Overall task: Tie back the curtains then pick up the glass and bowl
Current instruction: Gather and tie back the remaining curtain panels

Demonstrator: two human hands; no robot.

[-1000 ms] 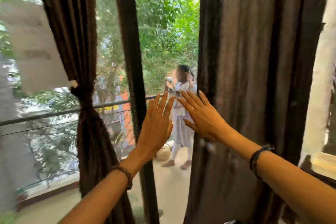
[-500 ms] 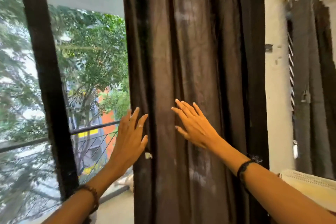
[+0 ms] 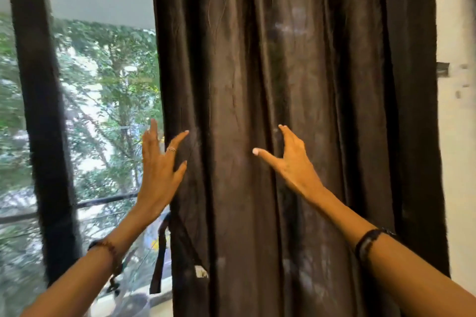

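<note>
Curtain (image 3: 296, 85) hangs between both hands' spread fingers (image 3: 180, 137) — ungripped.

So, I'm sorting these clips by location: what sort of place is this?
Probably a room in a home, upstairs, at a big window or balcony door. A dark floor-length curtain hangs by a black window frame, with a railing and treetops outside.
</note>
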